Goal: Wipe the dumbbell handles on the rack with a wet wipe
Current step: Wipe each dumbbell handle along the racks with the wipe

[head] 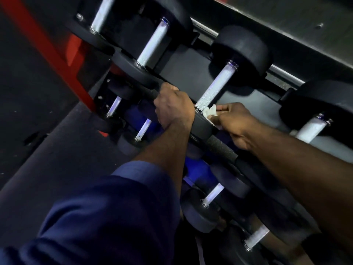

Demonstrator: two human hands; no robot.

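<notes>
The right hand [235, 121] pinches a crumpled white wet wipe [209, 111] between thumb and fingers, pressed against the near end of the knurled silver handle [212, 87] of a black round-headed dumbbell [242, 48] on the top tier. The left hand [172, 106] is curled over the black front rail [219, 144] of the rack, just beside that dumbbell's near head, and looks to be bracing the body. The two hands are close together but apart.

The wipe covers only a corner of the bar, so the step looks barely begun. To do it well, he should fold the wipe round the handle rather than dab at it, then draw it the full length toward the far head while twisting, so the knurled grooves and the hidden underside are cleaned. The chrome collars at each end want a pass too.

Neighbouring silver handles wait on either side, one to the left [152, 44] and one to the right [309, 129]. Smaller dumbbells with bright handles [144, 128] sit on the tier below. A red steel upright [57, 50] carries the rack, standing on a dark speckled floor [28, 111], with a grey panel [286, 20] behind. The light is dim and bluish. A blue sleeve [114, 207] covers the left arm.
</notes>
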